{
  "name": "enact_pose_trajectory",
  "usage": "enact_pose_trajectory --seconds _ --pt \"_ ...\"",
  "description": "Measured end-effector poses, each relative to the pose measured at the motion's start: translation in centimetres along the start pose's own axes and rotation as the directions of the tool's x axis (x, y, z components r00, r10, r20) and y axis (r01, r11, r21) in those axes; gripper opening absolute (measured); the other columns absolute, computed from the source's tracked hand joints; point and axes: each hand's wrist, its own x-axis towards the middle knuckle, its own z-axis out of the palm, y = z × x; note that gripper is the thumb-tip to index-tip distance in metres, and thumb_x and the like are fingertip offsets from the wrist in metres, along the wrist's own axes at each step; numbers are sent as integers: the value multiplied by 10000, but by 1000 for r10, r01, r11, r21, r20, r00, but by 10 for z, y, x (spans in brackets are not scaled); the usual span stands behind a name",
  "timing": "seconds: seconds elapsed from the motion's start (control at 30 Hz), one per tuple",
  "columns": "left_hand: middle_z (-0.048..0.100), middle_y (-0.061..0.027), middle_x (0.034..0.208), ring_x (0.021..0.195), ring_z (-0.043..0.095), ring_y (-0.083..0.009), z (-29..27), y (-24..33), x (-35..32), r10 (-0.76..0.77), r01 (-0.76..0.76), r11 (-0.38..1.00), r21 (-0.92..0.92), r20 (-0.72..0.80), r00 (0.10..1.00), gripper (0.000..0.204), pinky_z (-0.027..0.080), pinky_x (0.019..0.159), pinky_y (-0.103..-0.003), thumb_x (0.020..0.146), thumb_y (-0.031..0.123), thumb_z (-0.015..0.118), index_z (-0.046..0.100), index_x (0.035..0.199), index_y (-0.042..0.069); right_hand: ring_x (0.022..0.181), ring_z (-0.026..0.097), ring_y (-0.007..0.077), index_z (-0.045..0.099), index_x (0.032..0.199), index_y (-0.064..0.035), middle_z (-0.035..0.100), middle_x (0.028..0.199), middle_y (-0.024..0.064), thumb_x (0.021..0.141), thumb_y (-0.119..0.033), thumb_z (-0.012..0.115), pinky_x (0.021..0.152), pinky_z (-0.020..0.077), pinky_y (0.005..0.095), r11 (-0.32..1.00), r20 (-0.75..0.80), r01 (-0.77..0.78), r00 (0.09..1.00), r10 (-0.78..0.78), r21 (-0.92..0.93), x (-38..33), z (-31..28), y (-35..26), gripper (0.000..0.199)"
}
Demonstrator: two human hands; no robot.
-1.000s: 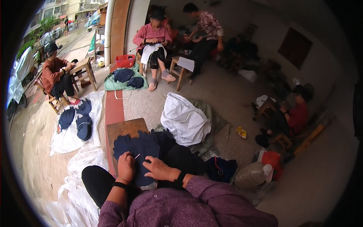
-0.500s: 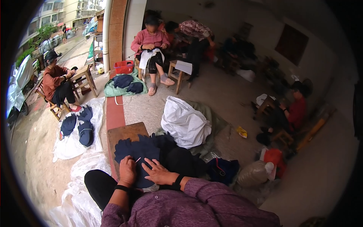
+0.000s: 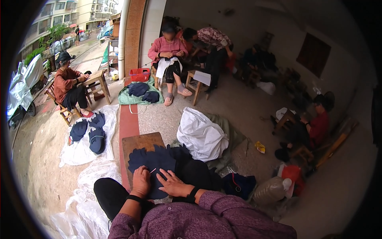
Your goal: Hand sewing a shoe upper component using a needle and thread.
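Observation:
A dark navy cloth piece (image 3: 158, 157) with a jagged far edge lies over my lap and a wooden board. My left hand (image 3: 141, 182) rests on its left part, fingers curled in a pinch. From those fingers a thin pale stick-like tool (image 3: 152, 170) pokes out; its tip is too small to make out. To the right, my right hand (image 3: 175, 186) lies flat on the same cloth with the fingers spread, holding nothing. More dark jagged cloth (image 3: 180, 153) is bunched just beyond it.
The brown wooden board (image 3: 139, 140) shows past the cloth. A white sack (image 3: 201, 137) stands ahead right, and a dark blue bundle (image 3: 238, 186) lies nearer. Dark cloth stacks (image 3: 97, 141) sit on plastic sheeting at left. Several people work seated; one bends beside a small table (image 3: 195, 81).
The whole view has shifted slightly, so the surroundings sit a little further right and lower. Both hands keep nearly the same place on the cloth.

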Motion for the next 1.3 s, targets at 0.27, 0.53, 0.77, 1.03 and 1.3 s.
enact_pose_trajectory --seconds 0.27,0.53,0.77,1.03,1.3 --pt "582 -182 1072 991 546 -380 3 -3 -1 15 -15 1000 9 -7 1000 93 427 880 -438 811 57 573 563 892 13 1339 320 382 357 1397 -6 296 1446 294 909 -298 586 1091 269 498 998 -75 46 996 -50 -46 -2 -17 -3 613" --pt "581 -183 1072 1005 545 -374 -3 1 2 35 -35 999 -13 18 999 109 420 896 -434 802 58 560 559 900 10 879 628 226 592 1094 5 656 959 117 820 -150 717 822 486 328 725 -279 297 948 -150 621 -3 -150 -39 338" --pt "573 -169 1093 1052 539 -356 22 -21 -12 -99 114 946 -304 62 993 169 419 914 -404 769 75 592 563 929 26 744 622 265 592 964 38 628 852 88 826 -723 477 712 507 351 199 -563 751 617 -550 629 -40 -270 -118 782" --pt "560 -152 1068 1022 536 -349 -3 -2 0 53 -53 998 -30 -2 999 115 416 887 -426 817 52 573 537 922 24 427 436 163 600 882 63 433 598 42 868 -522 616 377 314 312 -525 -841 779 6 -541 343 -35 -290 -194 585" --pt "557 -138 894 847 534 -329 -30 -10 5 -264 202 879 -431 -88 961 89 446 764 -371 819 -14 603 554 884 22 497 505 204 556 670 4 584 659 122 836 -33 510 457 377 299 150 -206 426 680 -704 892 -27 -291 -128 176"
